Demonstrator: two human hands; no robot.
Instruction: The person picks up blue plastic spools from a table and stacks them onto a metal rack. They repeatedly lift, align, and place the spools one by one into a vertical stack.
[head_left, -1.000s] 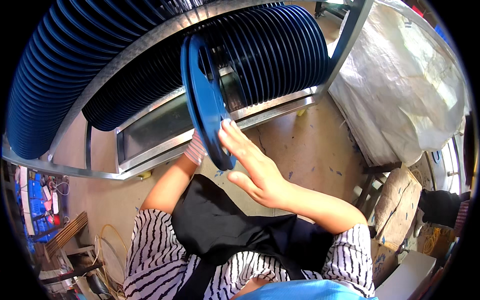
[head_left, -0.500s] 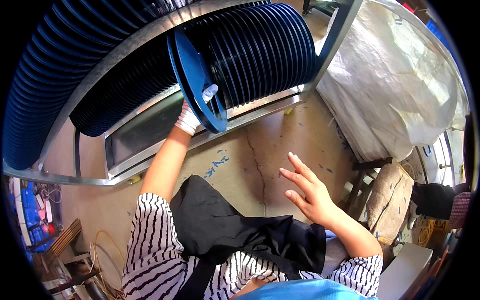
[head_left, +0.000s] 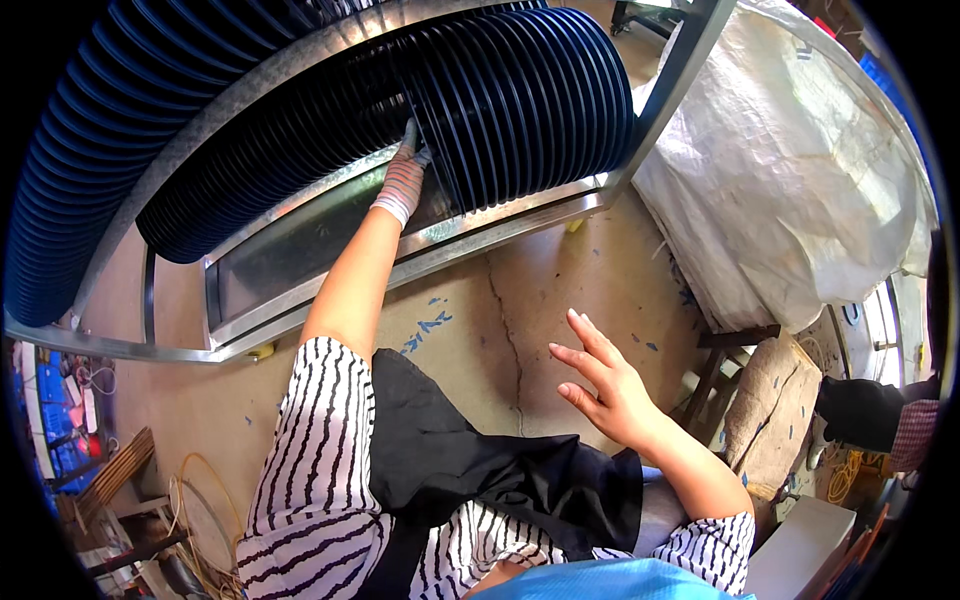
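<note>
My left hand (head_left: 404,180) wears a pale striped glove and reaches up to the left end of a stack of dark blue rimmed discs (head_left: 520,110). One finger points upward along that end and another sits apart beside it, so the hand looks open; shadow hides the other fingers. To its left runs a longer row of narrower dark ribbed pieces (head_left: 240,170). Bare and open, my right hand (head_left: 605,385) hovers over the floor with fingers spread, holding nothing.
A metal frame (head_left: 420,262) carries both rows, and another large blue ribbed row (head_left: 110,130) curves along the upper left. A big white sack (head_left: 770,170) stands on the right above a cloth-covered seat (head_left: 770,405). Blue scraps (head_left: 430,325) litter the floor.
The tilted blue disc that my left hand held now appears upright against the stack's left end. That hand has moved slightly up and right. My right hand has barely shifted.
</note>
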